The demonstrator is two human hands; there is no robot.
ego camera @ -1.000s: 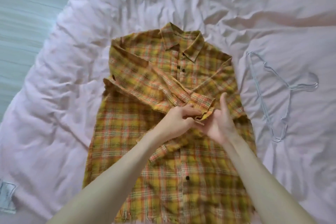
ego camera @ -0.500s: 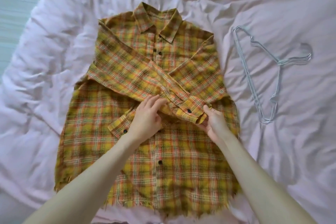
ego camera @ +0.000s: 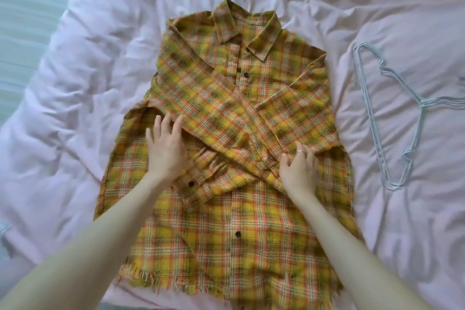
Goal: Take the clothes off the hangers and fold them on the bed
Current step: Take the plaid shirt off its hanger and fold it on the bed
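Currently mid-fold: plaid shirt [ego camera: 241,148] lies front-up on the bed [ego camera: 75,78], off the hangers [ego camera: 392,118] beside it, both sleeves crossed over the chest. Left hand [ego camera: 167,148] flat, fingers straight, pressing the fabric; right hand [ego camera: 299,167] loosely curled at the crossed sleeves, pinching or not, can't tell. Next, I'd guess: fold sides in, then hem toward collar.

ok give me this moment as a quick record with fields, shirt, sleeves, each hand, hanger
shirt: yellow plaid shirt lying flat, front up, on the pink bed
sleeves: both folded across the chest, crossing
left hand: left hand flat on the shirt, fingers straight
right hand: right hand on the crossed sleeves, fingers bent; a grip cannot be told
hanger: pale wire hanger lying bare on the bed, right of the shirt
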